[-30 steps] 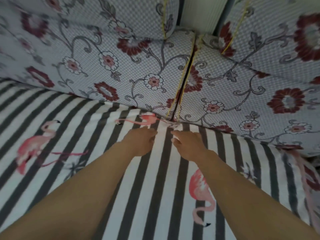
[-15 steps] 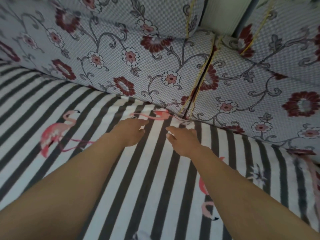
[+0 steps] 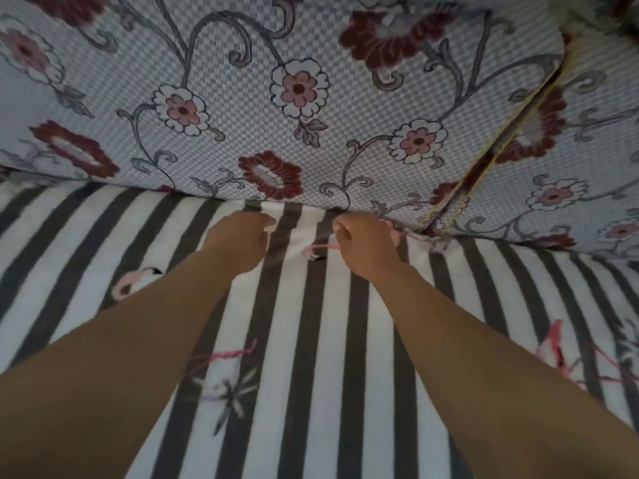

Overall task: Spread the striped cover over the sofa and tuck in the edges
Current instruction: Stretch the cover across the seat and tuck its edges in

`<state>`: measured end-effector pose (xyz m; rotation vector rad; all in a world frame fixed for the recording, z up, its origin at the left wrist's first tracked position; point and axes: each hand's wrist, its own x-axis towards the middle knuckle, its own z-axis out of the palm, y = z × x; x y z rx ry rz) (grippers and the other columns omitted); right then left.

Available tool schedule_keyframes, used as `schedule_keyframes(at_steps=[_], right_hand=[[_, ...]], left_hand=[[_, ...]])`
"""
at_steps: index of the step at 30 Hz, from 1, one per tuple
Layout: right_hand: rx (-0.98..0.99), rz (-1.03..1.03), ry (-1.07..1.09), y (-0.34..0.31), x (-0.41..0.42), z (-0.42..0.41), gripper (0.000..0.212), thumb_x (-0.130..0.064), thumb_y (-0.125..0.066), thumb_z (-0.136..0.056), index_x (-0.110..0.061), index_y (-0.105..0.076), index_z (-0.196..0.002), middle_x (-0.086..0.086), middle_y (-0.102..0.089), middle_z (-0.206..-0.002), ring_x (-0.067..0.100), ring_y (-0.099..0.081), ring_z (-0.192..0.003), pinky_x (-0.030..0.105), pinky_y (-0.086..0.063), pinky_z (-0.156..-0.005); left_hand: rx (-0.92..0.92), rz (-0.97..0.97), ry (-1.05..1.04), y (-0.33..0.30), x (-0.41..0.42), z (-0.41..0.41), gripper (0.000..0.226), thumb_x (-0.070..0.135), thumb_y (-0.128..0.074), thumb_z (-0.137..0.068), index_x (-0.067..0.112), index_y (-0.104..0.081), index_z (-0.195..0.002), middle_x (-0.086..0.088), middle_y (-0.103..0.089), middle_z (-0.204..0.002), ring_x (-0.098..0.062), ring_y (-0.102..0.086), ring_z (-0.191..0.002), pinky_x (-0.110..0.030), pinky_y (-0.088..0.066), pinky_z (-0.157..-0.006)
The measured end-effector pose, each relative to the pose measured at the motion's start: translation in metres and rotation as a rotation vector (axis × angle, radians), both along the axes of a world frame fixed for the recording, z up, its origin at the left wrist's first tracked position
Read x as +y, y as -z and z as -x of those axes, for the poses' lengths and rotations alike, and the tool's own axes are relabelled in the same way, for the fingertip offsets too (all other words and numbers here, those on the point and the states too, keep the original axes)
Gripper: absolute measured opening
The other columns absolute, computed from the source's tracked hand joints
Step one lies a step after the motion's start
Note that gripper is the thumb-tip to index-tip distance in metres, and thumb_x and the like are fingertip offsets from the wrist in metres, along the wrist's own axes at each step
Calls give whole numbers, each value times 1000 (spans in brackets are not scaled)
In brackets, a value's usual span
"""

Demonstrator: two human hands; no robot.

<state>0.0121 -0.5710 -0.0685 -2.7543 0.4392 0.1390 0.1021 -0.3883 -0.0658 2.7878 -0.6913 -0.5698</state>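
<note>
So the striped cover (image 3: 311, 340) is already lying flat over the sofa seat across the whole lower half of the frame, stripes running away from the person toward the floral back cushion (image 3: 276, 108), and its far edge meets that cushion along a crease running left to right just above mid-frame. Both hands sit right at that crease, left hand (image 3: 238, 242) and right hand (image 3: 363, 245) side by side with a stripe or two between them, fingers curled and looking like they pinch the cover's edge, though it's blurry. Looks to me like the tuck goes straight ahead and down into the gap under the cushion, both hands about equally close.
</note>
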Motion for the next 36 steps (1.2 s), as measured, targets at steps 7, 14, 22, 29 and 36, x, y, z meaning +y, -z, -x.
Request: schedule_keyframes(at_steps=[7,14,22,29,36], right_hand=[[30,106,105,44,6,-65,24,-16,-42,-95,-6,-63,-93,16,-65,-99,33,-59,-95,38,-47,-81],[89,216,145,62,10,-84,16,-13,-56,-88,-8,-62,-102,16,-65,-104,34,-63,-99,37,-50,-79],[-196,80,86,55,13,-75,34,-4,-44,-92,-6,-41,-126,18,-63,-79,36,-63,-74,40,-46,-62],[91,215,15,79,10,-35,46,-38,-37,-95,-16,-43,-134,6,-52,-134,33,-46,-122,49,-33,-105],[266,31,65,94,-5,-59,47,-50,-34,-95,-25,-46,-133,4,-45,-139,35,-38,-129,53,-26,-110]], left_hand=[[19,-12,128,46,-4,-47,42,22,-44,-94,27,-47,-136,-5,-47,-142,-28,-44,-129,-39,-38,-108],[-46,57,132,60,-7,-66,43,22,-54,-90,25,-51,-133,-5,-53,-135,-28,-49,-124,-41,-44,-101],[3,-31,248,71,-15,-59,51,39,-38,-96,29,-26,-145,-1,-35,-150,-29,-33,-137,-45,-37,-107],[-23,-219,220,92,-23,-54,57,53,-14,-94,34,-15,-147,7,-19,-157,-27,-17,-144,-46,-21,-113],[-18,-283,226,105,-38,-67,61,61,-13,-89,35,-24,-143,2,-27,-153,-33,-29,-136,-46,-26,-108]])
